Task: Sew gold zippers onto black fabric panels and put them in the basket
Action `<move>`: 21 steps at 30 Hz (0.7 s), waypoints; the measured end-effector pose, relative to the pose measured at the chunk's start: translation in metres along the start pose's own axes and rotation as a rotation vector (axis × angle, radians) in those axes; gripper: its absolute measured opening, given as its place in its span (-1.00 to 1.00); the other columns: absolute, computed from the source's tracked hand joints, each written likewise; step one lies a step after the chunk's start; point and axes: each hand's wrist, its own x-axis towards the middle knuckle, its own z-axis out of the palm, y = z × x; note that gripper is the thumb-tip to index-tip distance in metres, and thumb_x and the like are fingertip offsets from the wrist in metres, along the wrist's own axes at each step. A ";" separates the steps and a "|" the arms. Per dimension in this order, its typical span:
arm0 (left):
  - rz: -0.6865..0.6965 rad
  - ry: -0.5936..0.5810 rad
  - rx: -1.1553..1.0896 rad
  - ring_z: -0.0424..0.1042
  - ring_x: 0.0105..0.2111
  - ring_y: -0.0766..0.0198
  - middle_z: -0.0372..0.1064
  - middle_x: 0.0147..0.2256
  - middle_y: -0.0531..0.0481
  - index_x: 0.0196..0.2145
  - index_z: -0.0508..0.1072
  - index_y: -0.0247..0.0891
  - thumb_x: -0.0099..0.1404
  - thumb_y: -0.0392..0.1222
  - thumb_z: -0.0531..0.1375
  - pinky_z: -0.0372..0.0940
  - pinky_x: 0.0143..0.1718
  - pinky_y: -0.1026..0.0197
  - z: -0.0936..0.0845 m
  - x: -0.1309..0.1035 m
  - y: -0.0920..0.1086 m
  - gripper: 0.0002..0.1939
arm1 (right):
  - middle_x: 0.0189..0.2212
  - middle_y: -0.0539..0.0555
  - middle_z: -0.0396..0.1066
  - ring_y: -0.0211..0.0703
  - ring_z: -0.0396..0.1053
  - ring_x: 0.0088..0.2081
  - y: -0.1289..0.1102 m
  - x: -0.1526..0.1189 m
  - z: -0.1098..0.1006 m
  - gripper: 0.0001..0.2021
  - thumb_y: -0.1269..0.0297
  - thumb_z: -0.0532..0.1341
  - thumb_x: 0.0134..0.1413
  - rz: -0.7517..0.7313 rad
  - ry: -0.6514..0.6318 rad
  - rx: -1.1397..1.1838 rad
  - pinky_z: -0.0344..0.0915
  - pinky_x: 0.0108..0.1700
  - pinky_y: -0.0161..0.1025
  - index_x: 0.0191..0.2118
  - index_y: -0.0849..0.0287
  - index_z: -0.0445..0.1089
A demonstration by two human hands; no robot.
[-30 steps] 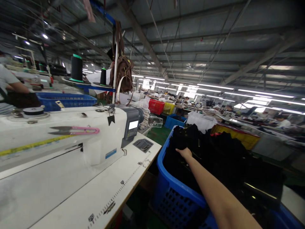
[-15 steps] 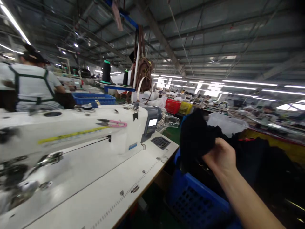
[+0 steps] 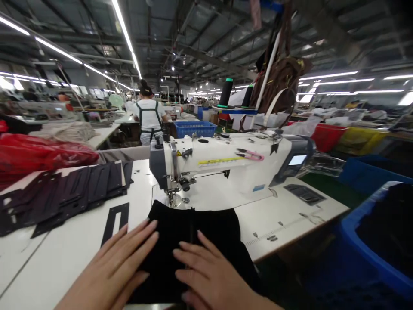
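A piece of black fabric (image 3: 214,221) lies on the white table of a sewing machine (image 3: 238,172), its far edge near the presser foot. On its left side my left hand (image 3: 119,267) rests with fingers stretched out. My right hand (image 3: 206,267) lies flat on the fabric's middle and right, fingers spread, beside a dark line running down the cloth. A dark frame-shaped piece with a slot (image 3: 116,219) sits just beyond my left hand. Pink-handled thread snips (image 3: 251,155) and a yellow measuring tape strip (image 3: 219,161) are on the machine arm.
Several dark slotted pieces (image 3: 74,189) overlap at the left of the table. Red plastic wrapping (image 3: 41,150) lies behind them. To the right stands a blue basket (image 3: 355,237) holding black fabric. Thread cones (image 3: 226,92) stand behind the machine. A co-worker (image 3: 150,112) sits farther back.
The view has swung left from the basket to the sewing machine. My right hand, which held black fabric above the basket, now lies flat on fabric on the table. My left hand has come into view.
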 end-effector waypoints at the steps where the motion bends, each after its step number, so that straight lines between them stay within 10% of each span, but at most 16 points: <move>1: 0.112 -0.023 -0.032 0.16 0.11 0.18 0.17 0.12 -0.04 0.15 0.15 -0.17 0.28 -0.30 0.00 0.06 0.14 0.10 0.003 0.016 0.000 -0.53 | -0.09 0.10 0.38 -0.12 0.28 -0.03 -0.002 -0.006 -0.005 -0.83 0.37 0.06 0.16 0.072 0.080 -0.022 0.11 0.10 -0.06 -0.15 0.20 0.33; 8: 0.361 -0.333 -0.330 0.06 0.16 0.16 0.23 0.09 -0.01 0.02 0.29 -0.19 0.26 -0.42 -0.04 -0.17 0.21 -0.06 0.057 0.101 -0.010 -0.60 | -0.50 0.06 0.34 -0.17 0.27 -0.46 -0.022 -0.030 0.008 -0.83 0.38 0.03 0.14 0.327 0.391 -0.131 0.20 -0.47 -0.25 -0.40 0.20 0.33; 21: 0.268 -0.106 -0.269 0.26 -0.06 0.20 0.37 -0.26 -0.04 -0.26 0.37 -0.27 0.38 -0.34 -0.13 -0.12 0.16 -0.03 0.053 0.080 -0.005 -0.71 | -0.51 0.09 0.33 -0.11 0.27 -0.46 -0.026 -0.011 0.030 -0.57 0.09 -0.11 0.22 0.398 0.492 -0.261 0.15 -0.43 -0.18 -0.51 0.18 0.32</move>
